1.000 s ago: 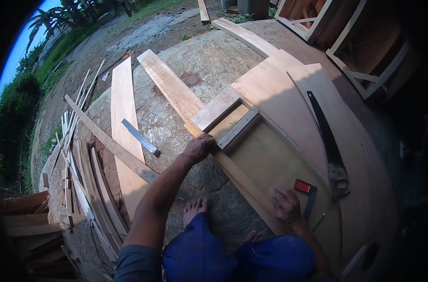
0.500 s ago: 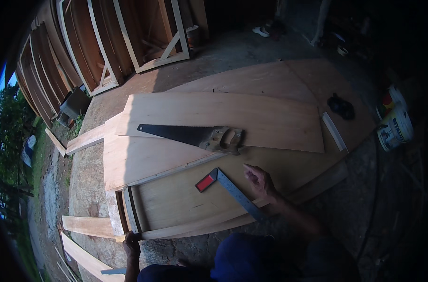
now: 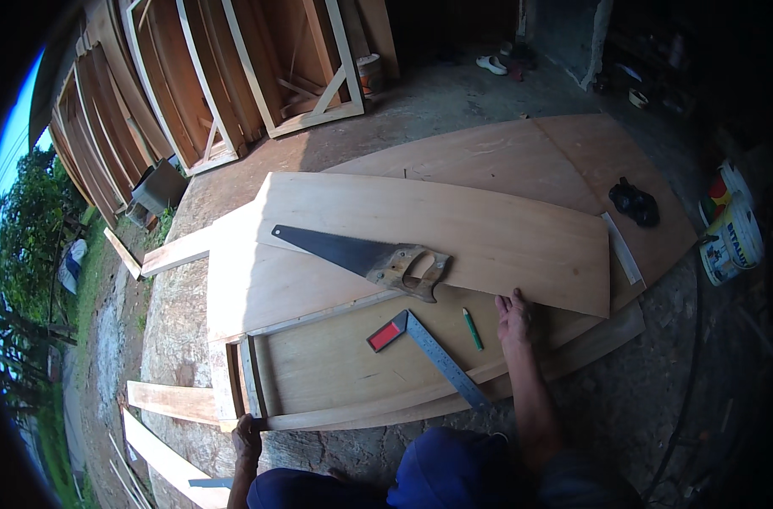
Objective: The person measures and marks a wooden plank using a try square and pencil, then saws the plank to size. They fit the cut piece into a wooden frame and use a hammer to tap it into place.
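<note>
My left hand (image 3: 247, 437) is closed around the near left corner of a wooden frame (image 3: 318, 417) backed with a thin panel. With my right hand (image 3: 513, 321) I grip the near edge of a loose plywood sheet (image 3: 488, 229), thumb and fingers at that edge. Across the sheet's left part lies a handsaw (image 3: 352, 257) with a wooden handle, its blade toward the far left. On the framed panel rest a try square (image 3: 437, 356) with a red-inlaid stock and a green pencil (image 3: 473, 329), both left of my right forearm.
A larger plywood sheet (image 3: 479, 153) lies beneath, with a black bundle (image 3: 633, 202) and a pale strip (image 3: 623, 250) on it. White buckets (image 3: 731, 242) stand at right. Door-like frames (image 3: 318, 106) lean at far left. Loose boards (image 3: 176, 402) lie left of the frame.
My right hand has moved from above the framed panel to the plywood sheet's edge, and the sheet's right end has shifted toward me. The green pencil now shows. My left hand stays put.
</note>
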The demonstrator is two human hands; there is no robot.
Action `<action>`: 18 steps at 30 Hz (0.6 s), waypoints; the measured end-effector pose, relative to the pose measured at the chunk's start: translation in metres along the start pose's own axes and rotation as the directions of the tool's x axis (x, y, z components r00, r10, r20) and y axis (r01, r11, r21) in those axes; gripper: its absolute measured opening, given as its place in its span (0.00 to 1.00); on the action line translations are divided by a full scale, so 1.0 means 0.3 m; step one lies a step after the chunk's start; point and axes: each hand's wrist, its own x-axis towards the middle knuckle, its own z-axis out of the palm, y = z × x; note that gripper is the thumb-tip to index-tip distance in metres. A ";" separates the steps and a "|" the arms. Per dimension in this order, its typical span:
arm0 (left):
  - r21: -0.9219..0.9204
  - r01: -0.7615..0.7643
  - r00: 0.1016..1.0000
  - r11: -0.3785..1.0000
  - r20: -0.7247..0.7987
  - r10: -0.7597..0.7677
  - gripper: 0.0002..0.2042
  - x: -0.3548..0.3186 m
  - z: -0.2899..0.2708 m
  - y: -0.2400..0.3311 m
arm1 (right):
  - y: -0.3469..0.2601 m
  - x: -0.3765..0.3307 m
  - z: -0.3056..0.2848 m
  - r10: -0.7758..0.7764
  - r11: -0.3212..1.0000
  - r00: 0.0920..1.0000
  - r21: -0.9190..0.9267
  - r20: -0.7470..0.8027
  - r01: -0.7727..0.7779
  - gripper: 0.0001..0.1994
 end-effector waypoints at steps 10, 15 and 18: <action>-0.032 -0.113 0.991 0.993 -0.070 0.111 0.03 -0.008 0.056 -0.034 | -0.335 -0.064 -0.505 -0.031 0.995 0.989 -0.100 -0.144 0.016 0.19; -0.022 -0.126 0.988 0.992 -0.096 0.124 0.03 -0.018 0.048 -0.036 | -0.365 -0.087 -0.524 0.021 0.976 0.995 -0.214 -0.098 -0.042 0.18; 0.018 -0.117 0.989 0.993 -0.094 0.118 0.03 -0.018 0.037 -0.030 | -0.291 -0.090 -0.403 0.029 0.983 0.978 -0.174 -0.207 -0.066 0.18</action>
